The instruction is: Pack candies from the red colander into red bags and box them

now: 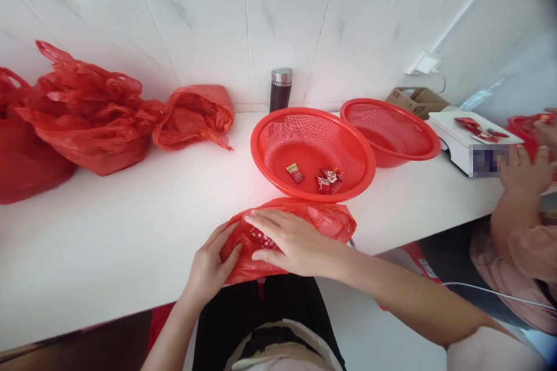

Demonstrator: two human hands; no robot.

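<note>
A red plastic bag (pixel 322 217) lies at the table's front edge. My left hand (pixel 211 261) grips the bag's left side, with thumb and fingers around the plastic. Over the bag's middle is my right hand (pixel 296 240), its fingers stretched out and the thumb apart. Between that thumb and the fingers a red piece with white dots (pixel 261 237) shows inside the bag; I cannot tell whether the hand touches it. Just behind the bag stands a red mesh basket (pixel 313 194), holding a yellow-and-pink wrapped candy (pixel 295 173) and a few red-and-white wrapped candies (pixel 327 179).
Another red basket (pixel 391 153) stands behind right. Filled red bags (pixel 96 122) and a bundled red bag (pixel 195 116) line the left. A dark flask (pixel 281 90) is by the wall. At right, a co-worker's hand (pixel 526 168) is beside a white scale (pixel 456 127) and cardboard box (pixel 418 101).
</note>
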